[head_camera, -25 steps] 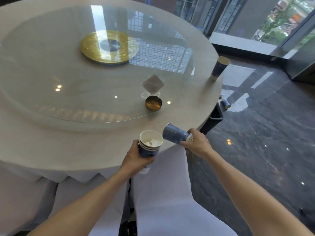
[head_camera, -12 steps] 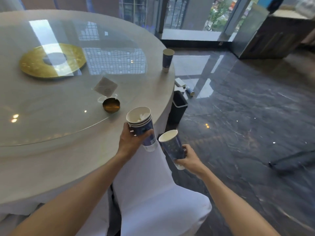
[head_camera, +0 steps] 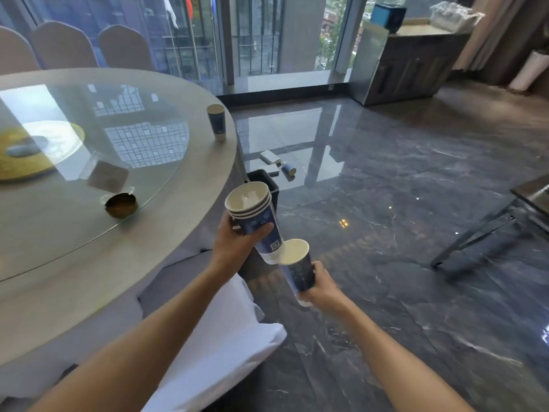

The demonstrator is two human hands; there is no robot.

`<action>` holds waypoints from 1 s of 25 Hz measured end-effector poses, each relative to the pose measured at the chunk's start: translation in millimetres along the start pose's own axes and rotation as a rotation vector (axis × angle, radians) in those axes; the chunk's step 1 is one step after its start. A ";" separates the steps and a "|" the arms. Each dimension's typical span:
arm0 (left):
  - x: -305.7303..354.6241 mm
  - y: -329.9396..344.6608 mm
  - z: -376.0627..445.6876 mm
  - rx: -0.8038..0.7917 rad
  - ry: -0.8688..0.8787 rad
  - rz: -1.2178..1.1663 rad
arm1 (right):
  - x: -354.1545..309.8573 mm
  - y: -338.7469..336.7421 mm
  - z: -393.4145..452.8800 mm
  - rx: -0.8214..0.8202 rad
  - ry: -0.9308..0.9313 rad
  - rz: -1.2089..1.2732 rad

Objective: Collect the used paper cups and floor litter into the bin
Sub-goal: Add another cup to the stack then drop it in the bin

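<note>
Head view — A: What is in the hands?

B: The left hand (head_camera: pixel 237 248) is closed around a stack of nested cups (head_camera: pixel 255 215), tilted, with something white inside the top one. The right hand (head_camera: pixel 319 285) is wrapped around a single cup (head_camera: pixel 298 269) near its base, mouth up, rim touching the bottom of the stack.

A: How should the step be done well?

B: I think the single cup should be slid under the stack, with both axes in line. Paper walls are thin and crush easily, so hold softly.

A: And the bin?

B: The dark square bin (head_camera: pixel 274 188) stands on the floor just beside the table (head_camera: pixel 193 179), behind the stack. One more cup (head_camera: pixel 217 121) stands upright near the table's edge. Floor litter (head_camera: pixel 274 163) lies beyond the bin on glossy, marble-like tiles.
</note>
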State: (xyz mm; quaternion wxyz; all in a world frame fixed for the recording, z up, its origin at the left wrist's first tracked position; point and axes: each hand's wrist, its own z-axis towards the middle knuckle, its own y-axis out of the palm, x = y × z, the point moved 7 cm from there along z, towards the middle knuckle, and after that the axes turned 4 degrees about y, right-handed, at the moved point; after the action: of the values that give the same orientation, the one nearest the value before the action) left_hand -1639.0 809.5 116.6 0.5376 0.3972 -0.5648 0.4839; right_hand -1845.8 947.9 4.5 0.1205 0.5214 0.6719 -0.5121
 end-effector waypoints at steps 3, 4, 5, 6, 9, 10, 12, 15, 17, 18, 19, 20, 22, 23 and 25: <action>4.5 65.3 -25.5 -0.090 -0.011 -0.003 | 21.4 -38.7 -15.3 -0.007 -0.054 0.011; 4.9 87.9 -34.6 -0.123 -0.026 -0.002 | 29.5 -51.7 -20.3 -0.008 -0.057 0.020; 4.1 105.8 -42.2 -0.147 -0.042 0.003 | 35.8 -61.7 -24.5 0.000 -0.060 0.034; 3.7 122.3 -49.1 -0.168 -0.052 0.016 | 42.2 -71.0 -28.5 0.012 -0.062 0.053; -0.2 163.5 -58.6 -0.240 -0.079 0.065 | 60.7 -96.6 -31.0 0.032 -0.056 0.108; -2.1 173.9 -58.4 -0.270 -0.076 0.090 | 66.4 -102.9 -28.7 0.031 -0.043 0.128; -6.7 192.1 -54.1 -0.343 -0.068 0.152 | 76.5 -113.7 -20.9 0.021 -0.007 0.174; -18.1 211.8 -34.9 -0.400 -0.088 0.173 | 83.9 -120.8 0.0 -0.007 0.018 0.213; -30.2 228.1 -16.5 -0.419 -0.096 0.150 | 89.5 -124.1 18.5 -0.010 0.037 0.223; -36.9 237.0 -6.1 -0.425 -0.108 0.134 | 92.1 -125.7 29.5 -0.016 0.054 0.232; -44.9 248.4 8.1 -0.429 -0.120 0.106 | 94.6 -129.1 44.5 -0.023 0.071 0.244; -51.8 259.7 22.6 -0.431 -0.129 0.072 | 95.3 -133.9 59.3 -0.028 0.080 0.257; -62.7 282.8 53.6 -0.454 -0.141 0.023 | 95.6 -148.5 89.7 -0.017 0.112 0.260; -65.3 291.8 68.1 -0.464 -0.156 0.004 | 94.0 -157.8 104.1 -0.012 0.130 0.245; -63.0 302.2 94.1 -0.481 -0.194 -0.035 | 84.6 -174.0 128.4 -0.033 0.136 0.217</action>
State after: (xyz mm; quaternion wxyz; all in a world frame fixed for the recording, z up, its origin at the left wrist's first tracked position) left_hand -1946.1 778.6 22.4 0.5681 0.3123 -0.7056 0.2860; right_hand -2073.1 904.1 -13.8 0.1381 0.6224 0.6264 -0.4485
